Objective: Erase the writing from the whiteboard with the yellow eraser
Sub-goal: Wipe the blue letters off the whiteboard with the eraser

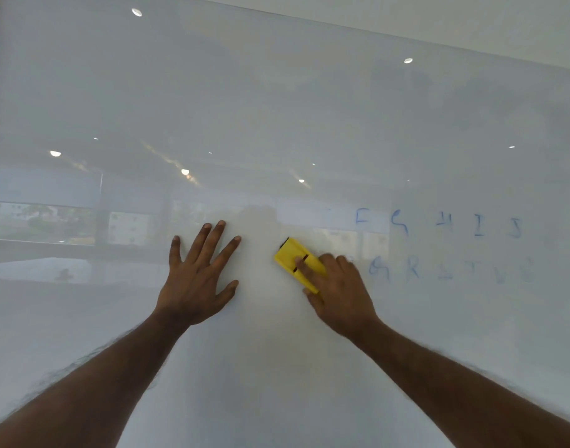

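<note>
Right hand (338, 292) grips blocky yellow eraser (298, 263), long axis upper-left to lower-right, on glossy whiteboard (277, 108); left hand (196, 279) splayed flat.

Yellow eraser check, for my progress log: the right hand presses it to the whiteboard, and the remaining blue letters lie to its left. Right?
Not quite. The head view shows the right hand pressing the yellow eraser to the whiteboard, but the remaining blue letters lie to its right.

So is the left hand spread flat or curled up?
Spread flat: the left hand lies open on the whiteboard, fingers fanned apart.
</note>
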A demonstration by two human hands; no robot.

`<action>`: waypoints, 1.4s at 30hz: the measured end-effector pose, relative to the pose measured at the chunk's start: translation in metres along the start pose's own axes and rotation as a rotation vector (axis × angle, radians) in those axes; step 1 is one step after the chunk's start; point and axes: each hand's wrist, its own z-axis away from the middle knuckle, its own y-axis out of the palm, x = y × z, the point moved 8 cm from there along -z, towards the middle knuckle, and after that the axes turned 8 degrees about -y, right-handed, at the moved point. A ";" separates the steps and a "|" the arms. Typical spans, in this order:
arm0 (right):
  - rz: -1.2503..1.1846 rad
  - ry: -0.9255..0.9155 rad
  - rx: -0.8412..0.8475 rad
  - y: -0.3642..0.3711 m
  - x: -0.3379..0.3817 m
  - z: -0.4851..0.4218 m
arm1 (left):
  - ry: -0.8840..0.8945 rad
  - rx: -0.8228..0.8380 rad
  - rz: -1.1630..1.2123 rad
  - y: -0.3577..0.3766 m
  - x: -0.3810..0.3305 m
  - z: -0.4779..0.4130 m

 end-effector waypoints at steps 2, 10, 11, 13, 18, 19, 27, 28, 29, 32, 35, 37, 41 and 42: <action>0.026 -0.078 0.034 -0.002 -0.002 0.002 | 0.013 0.005 -0.007 -0.002 -0.009 -0.012; -0.014 0.293 -0.117 -0.031 -0.076 -0.004 | 0.005 0.003 0.001 0.002 -0.017 -0.021; -0.013 0.263 -0.097 -0.025 -0.063 -0.002 | 0.004 -0.004 0.004 0.002 -0.018 -0.021; 0.013 0.132 -0.037 -0.013 -0.033 0.005 | 0.006 -0.016 0.011 0.001 -0.020 -0.021; 0.072 0.009 0.048 -0.019 -0.043 -0.004 | 0.020 -0.030 0.009 0.001 -0.020 -0.020; 0.080 0.079 0.034 -0.026 -0.059 -0.012 | 0.020 -0.029 0.009 0.001 -0.020 -0.020; -0.024 0.118 0.000 -0.018 -0.035 -0.001 | 0.012 -0.043 0.011 0.002 -0.022 -0.018; -0.021 0.022 0.030 -0.011 -0.019 0.008 | 0.010 -0.044 0.012 0.002 -0.022 -0.018; -0.009 -0.056 0.056 -0.006 -0.009 0.016 | 0.010 -0.046 0.011 0.003 -0.023 -0.018; 0.039 -0.058 0.082 -0.008 -0.026 0.017 | 0.015 -0.053 0.005 0.006 -0.022 -0.018; -0.037 0.258 -0.053 -0.027 -0.079 0.011 | 0.001 -0.059 0.016 0.007 -0.021 -0.017; -0.085 0.352 -0.122 -0.029 -0.089 0.014 | -0.004 -0.065 0.025 0.007 -0.021 -0.018; -0.096 0.155 -0.075 -0.007 -0.038 0.024 | -0.023 -0.079 0.032 0.010 -0.026 -0.017; -0.083 0.048 -0.020 0.002 -0.020 0.029 | -0.032 -0.085 0.035 0.011 -0.028 -0.017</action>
